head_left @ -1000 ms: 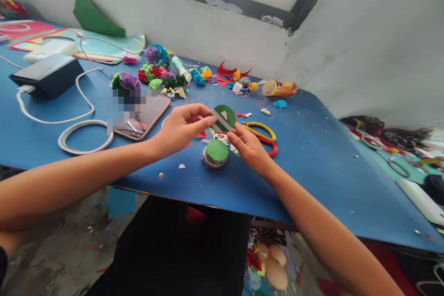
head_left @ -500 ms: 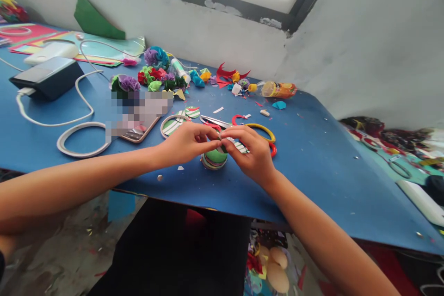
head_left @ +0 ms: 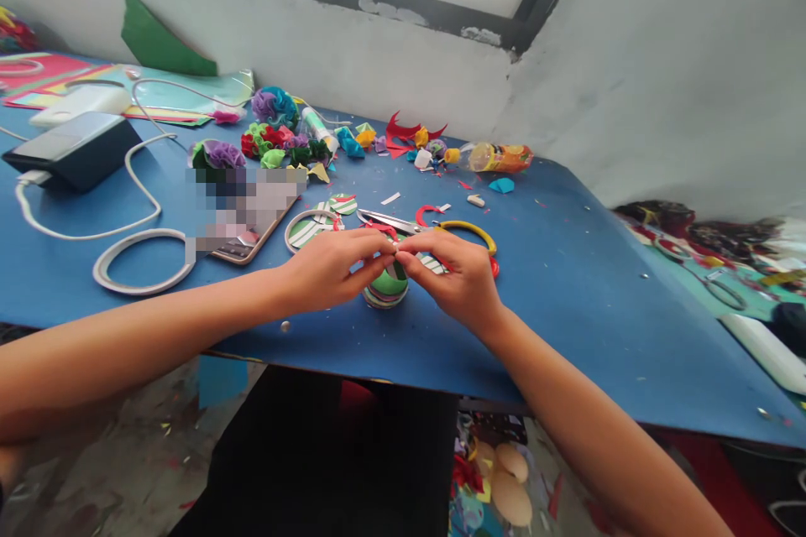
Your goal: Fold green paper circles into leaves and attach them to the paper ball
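Observation:
My left hand (head_left: 333, 268) and my right hand (head_left: 457, 281) meet fingertip to fingertip just above a small stack of paper circles (head_left: 385, 292) with a green one on top. Together they pinch a green paper circle. It is almost wholly hidden by the fingers, and only a sliver of white and green shows between the fingertips. The stack rests on the blue table (head_left: 598, 310) near its front edge. Scissors with yellow and red handles (head_left: 467, 227) lie just behind my right hand.
A phone (head_left: 252, 226), a white coiled cable (head_left: 135, 264) and a dark power bank (head_left: 69, 151) lie to the left. A ring with striped green circles (head_left: 308, 228) sits behind my left hand. Paper flowers (head_left: 277, 138), scraps and a bottle (head_left: 497, 158) line the wall.
The green circle with its white strip was held up flat between both hands. It has come down over the stack, and the fingers have closed over it.

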### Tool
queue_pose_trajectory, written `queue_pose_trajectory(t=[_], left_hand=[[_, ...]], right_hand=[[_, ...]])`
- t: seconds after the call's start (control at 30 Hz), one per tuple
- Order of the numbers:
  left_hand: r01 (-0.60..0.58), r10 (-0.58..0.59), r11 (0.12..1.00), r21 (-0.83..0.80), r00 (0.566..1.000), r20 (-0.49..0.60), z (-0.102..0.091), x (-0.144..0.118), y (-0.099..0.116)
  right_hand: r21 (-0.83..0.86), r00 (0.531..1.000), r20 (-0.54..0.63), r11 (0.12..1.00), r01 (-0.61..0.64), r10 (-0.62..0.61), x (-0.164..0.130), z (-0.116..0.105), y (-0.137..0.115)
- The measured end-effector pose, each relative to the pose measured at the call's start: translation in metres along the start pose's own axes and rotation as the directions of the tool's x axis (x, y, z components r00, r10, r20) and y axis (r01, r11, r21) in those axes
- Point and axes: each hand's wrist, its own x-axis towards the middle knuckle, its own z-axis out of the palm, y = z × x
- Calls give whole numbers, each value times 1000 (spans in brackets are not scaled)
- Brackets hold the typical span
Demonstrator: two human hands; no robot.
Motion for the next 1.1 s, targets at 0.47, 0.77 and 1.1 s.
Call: queue_pose_trajectory(t=[0.47,0.77,1.1], left_hand=[[-19,19,1000,-22,1000,13,-1,0,1],[-8,9,999,-34,1000,24,-1,0,0],[-12,14,999,-46,999,44,-1,0,2]], right_hand=[[125,995,66,989,-77,69,2,-4,-1],[156,992,101,983,-95,80,3,-4,1],[149,994,97,987,-57,42,2,-5,4]])
